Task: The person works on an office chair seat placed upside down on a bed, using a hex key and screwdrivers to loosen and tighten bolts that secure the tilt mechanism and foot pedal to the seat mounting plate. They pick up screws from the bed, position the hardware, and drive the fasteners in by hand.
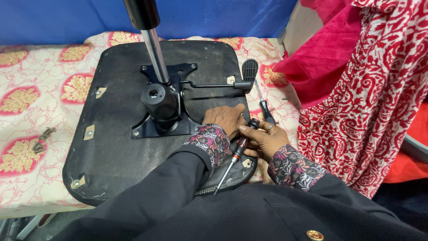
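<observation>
The chair seat underside (116,147) is black, its metal plate (154,127) black with a silver column (156,56). At nine o'clock, the bedsheet (40,93) — cream with red-and-gold medallions. At three o'clock, cloth (365,102) — red with white scrollwork. The screwdriver (238,149) is black and red; cuffs (209,140) floral, multicoloured.

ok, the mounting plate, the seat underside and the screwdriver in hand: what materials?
Mounting plate: looks like stamped steel with a black coat, going by its thin edges and slight sheen. Seat underside: matte black fabric, likely over a board; staples show along the rim. Screwdriver in the right hand: bare metal shaft, black and red handle, probably plastic.
</observation>
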Motion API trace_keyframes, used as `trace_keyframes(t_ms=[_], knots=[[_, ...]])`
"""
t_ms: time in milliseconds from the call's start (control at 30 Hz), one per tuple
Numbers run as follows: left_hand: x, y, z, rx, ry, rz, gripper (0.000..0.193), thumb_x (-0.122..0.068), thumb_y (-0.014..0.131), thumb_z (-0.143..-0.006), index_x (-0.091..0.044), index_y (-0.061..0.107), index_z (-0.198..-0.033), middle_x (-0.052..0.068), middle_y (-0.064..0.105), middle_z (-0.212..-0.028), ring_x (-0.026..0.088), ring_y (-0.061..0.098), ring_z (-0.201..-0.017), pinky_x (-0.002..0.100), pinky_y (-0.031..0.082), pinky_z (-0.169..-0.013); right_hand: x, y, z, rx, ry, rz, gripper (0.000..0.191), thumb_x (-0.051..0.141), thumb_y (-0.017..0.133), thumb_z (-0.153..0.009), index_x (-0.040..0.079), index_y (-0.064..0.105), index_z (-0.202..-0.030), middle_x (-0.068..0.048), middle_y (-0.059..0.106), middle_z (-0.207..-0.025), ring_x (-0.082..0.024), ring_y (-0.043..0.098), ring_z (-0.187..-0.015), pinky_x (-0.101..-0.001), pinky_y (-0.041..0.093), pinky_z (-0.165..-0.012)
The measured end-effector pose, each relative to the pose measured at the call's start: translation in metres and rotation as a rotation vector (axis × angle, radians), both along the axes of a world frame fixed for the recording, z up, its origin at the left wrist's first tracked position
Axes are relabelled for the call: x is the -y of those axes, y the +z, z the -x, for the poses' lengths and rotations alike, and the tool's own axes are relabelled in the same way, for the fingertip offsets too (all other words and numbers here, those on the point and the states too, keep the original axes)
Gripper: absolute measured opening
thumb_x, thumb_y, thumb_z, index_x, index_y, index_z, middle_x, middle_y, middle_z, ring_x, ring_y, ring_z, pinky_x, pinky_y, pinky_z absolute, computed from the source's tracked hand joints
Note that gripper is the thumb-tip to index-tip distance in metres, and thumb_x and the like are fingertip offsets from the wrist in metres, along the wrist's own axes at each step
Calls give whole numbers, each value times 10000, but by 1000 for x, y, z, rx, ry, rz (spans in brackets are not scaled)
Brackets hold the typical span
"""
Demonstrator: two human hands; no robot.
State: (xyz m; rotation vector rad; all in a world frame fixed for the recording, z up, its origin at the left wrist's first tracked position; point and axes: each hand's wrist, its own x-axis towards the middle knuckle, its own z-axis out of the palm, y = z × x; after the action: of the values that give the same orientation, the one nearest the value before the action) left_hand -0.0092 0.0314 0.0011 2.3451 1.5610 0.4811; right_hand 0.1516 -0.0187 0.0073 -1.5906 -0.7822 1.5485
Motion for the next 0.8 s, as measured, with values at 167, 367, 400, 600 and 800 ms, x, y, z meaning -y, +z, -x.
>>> trace_keyframes(t_ms=[167, 367, 400, 600, 800], knots=[[-1, -3, 2, 31, 17, -44, 212, -353, 548, -947, -155, 616, -984, 122, 720, -801, 382, 704, -831, 559, 517, -725, 2, 2, 1, 14, 10, -21, 486, 203, 836, -783, 38, 615, -1182, -74, 754, -915, -162, 752, -741, -289, 638, -593], [5, 2, 2, 158, 106, -29, 277, -442, 558, -937, -192, 673, -971, 118, 728, -789, 386, 698, -833, 567, 511, -741, 1, -1, 0, 7, 1, -14, 483, 210, 831, -787, 43, 618, -1188, -68, 754, -911, -155, 749, -735, -281, 629, -584], [6, 3, 2, 172, 118, -6, 297, -452, 552, -947, -182, 675, -953, 122, 728, -794, 388, 698, -838, 561, 516, -755, 1, -2, 0, 12, 3, -17, 477, 209, 831, -788, 44, 620, -1181, -67, 753, -911, -153, 747, -733, -280, 630, -582], [5, -3, 2, 289, 220, 91, 390, -491, 536, -975, -140, 687, -896, 133, 733, -793, 382, 693, -844, 531, 510, -774, -5, -20, -10, -59, 23, -12, 404, 238, 828, -831, 27, 643, -1122, -36, 672, -839, -119, 676, -692, -319, 643, -625], [-20, -11, 1, 801, 213, 498, 384, -477, 582, -961, -119, 708, -902, 8, 768, -812, 149, 705, -700, 301, 548, -647, -17, -19, -27, -203, -126, 6, 314, 186, 788, -854, 60, 652, -1107, -43, 664, -838, -140, 631, -685, -441, 674, -763]])
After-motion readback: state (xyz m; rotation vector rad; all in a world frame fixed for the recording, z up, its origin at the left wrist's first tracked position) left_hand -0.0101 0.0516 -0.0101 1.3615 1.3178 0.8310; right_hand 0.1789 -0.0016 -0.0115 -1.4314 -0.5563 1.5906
